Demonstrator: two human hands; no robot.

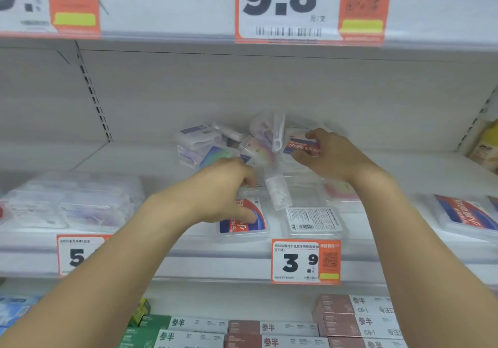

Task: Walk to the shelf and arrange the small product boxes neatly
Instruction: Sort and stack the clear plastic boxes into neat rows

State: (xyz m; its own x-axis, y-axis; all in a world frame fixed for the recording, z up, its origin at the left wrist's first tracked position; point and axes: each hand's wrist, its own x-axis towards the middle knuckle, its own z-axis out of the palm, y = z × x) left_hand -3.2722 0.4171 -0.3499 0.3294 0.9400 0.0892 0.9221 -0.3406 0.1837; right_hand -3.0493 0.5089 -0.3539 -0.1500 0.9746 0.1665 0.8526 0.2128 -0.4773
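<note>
Price tags [305,261] (orange-edged), toothpaste cartons [358,318]

"9.8" tag [287,5], "3.9" tag [305,261]

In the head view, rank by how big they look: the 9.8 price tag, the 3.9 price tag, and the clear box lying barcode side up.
Largest to smallest:
1. 9.8 price tag, though it sits nearer the camera.
2. 3.9 price tag.
3. Barcode-up clear box, only slightly smaller than the 3.9 tag.

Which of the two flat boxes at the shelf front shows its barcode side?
The right box, above the 3.9 price tag; the left box shows its red-blue label.
</note>
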